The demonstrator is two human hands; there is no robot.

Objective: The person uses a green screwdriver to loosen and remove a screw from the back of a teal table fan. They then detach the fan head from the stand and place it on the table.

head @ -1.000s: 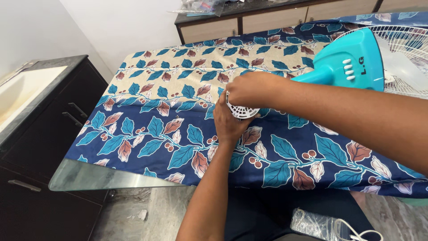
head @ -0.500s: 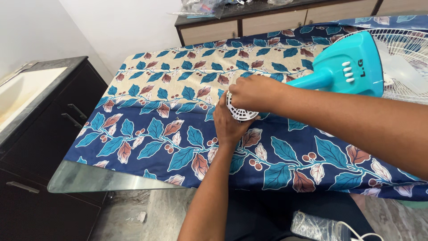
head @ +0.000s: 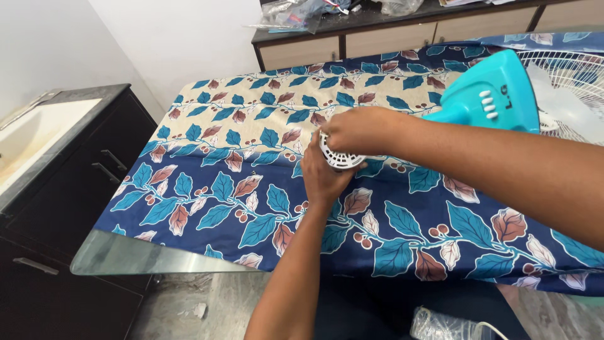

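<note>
Nearest the camera, a clear plastic bag (head: 443, 324) lies on the floor below the table's glass edge (head: 145, 258). On the table, over the leaf-patterned cloth (head: 220, 182), the left hand (head: 324, 173) cups a small round white slotted cap (head: 340, 157) from beneath, fingers closed around its rim. The right hand (head: 358, 129) is clamped over the top of the same cap, its fingers hiding most of it. Against the pictures from a second ago, the cap sits in the same spot on the cloth and both hands have hardly shifted; only the view has moved a little, so the work on the cap looks unfinished. Just beyond the cap lies the turquoise fan body (head: 487, 94) with its white wire guard (head: 566, 82). Farthest from the cap, a cabinet (head: 377, 34) lines the wall.
</note>
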